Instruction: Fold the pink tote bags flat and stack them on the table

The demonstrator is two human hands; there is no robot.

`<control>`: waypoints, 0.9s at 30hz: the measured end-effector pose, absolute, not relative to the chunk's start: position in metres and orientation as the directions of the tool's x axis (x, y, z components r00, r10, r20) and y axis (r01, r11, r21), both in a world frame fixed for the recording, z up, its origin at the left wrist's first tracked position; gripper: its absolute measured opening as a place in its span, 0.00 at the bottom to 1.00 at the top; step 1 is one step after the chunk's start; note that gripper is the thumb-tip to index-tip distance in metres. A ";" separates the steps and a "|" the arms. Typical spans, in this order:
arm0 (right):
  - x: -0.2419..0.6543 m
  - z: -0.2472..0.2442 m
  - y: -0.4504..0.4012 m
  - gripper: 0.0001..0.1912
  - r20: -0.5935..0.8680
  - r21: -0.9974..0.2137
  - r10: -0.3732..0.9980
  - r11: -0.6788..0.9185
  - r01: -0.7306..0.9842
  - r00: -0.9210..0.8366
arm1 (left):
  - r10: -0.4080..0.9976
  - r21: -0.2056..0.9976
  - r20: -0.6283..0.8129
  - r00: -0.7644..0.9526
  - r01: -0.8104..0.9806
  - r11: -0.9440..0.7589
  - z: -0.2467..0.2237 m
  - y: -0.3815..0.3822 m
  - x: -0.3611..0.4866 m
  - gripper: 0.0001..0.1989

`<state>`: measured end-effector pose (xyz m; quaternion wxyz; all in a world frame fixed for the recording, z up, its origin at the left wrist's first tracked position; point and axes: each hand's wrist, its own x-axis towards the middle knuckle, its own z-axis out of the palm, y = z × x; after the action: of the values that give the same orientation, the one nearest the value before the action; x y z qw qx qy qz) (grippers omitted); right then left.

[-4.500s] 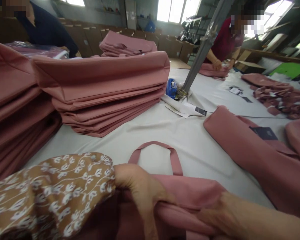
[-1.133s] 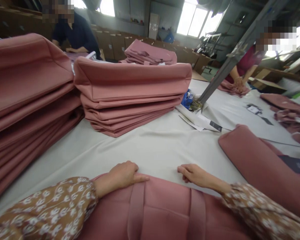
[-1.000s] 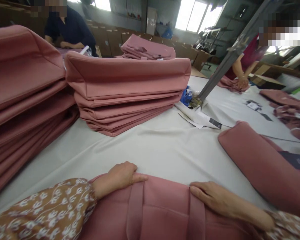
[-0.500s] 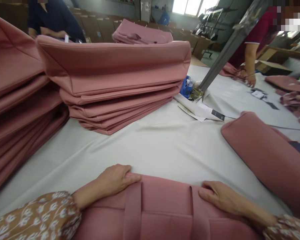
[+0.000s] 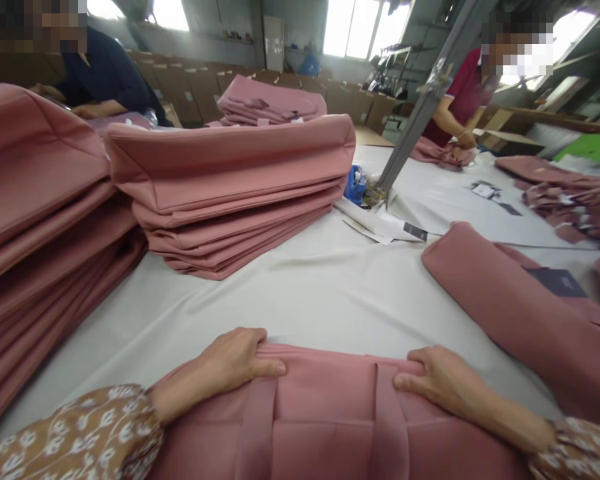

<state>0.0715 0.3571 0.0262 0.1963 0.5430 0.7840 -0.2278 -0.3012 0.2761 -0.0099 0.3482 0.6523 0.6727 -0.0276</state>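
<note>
Gripping bag [image 5: 325, 393] by edge: left hand [image 5: 230, 363], right hand [image 5: 447, 380]; open cloth [image 5: 310, 297] beyond.

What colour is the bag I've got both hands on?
The bag is dusty pink, straps included; it shows best in the head view.

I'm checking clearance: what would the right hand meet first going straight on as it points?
Beyond the bag it touches, the right hand would probably meet the middle pink stack, though depth is unclear.
</note>
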 end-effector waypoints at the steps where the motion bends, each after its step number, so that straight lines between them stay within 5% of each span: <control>1: 0.070 0.025 0.358 0.22 -0.533 -0.124 0.779 0.316 0.941 -0.331 | 0.870 0.401 -0.487 0.071 0.904 0.151 -0.010 0.274 -0.302 0.33; 7: 0.056 -0.020 0.376 0.26 -0.390 -0.021 0.827 0.431 0.902 -0.404 | 0.934 0.353 -0.355 -0.042 0.919 0.176 -0.034 0.275 -0.307 0.28; 14: 0.064 -0.073 0.388 0.25 -0.300 -0.129 0.811 0.488 0.863 -0.503 | 0.906 0.368 -0.420 -0.050 0.903 0.221 -0.062 0.285 -0.310 0.26; 17: 0.063 -0.052 0.388 0.26 -0.078 -0.171 0.784 0.598 0.783 -0.616 | 0.905 0.370 -0.423 -0.053 0.901 0.226 -0.063 0.285 -0.311 0.25; 20: 0.052 -0.026 0.373 0.29 0.104 -0.060 0.667 0.744 0.665 -0.738 | 0.898 0.367 -0.437 -0.048 0.902 0.226 -0.060 0.286 -0.312 0.27; 23: 0.043 -0.026 0.343 0.41 0.021 0.070 0.591 0.803 0.591 -0.806 | 0.882 0.356 -0.470 -0.040 0.905 0.231 -0.050 0.290 -0.309 0.26; 27: 0.045 -0.059 0.312 0.52 0.032 0.165 0.639 0.755 0.634 -0.769 | 0.977 0.277 -0.206 0.047 0.961 0.012 -0.017 0.272 -0.297 0.20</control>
<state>0.0451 0.3117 -0.0592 0.0131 0.3396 0.9368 0.0831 -0.2970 0.2724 -0.0170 0.1738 0.7024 0.6898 0.0242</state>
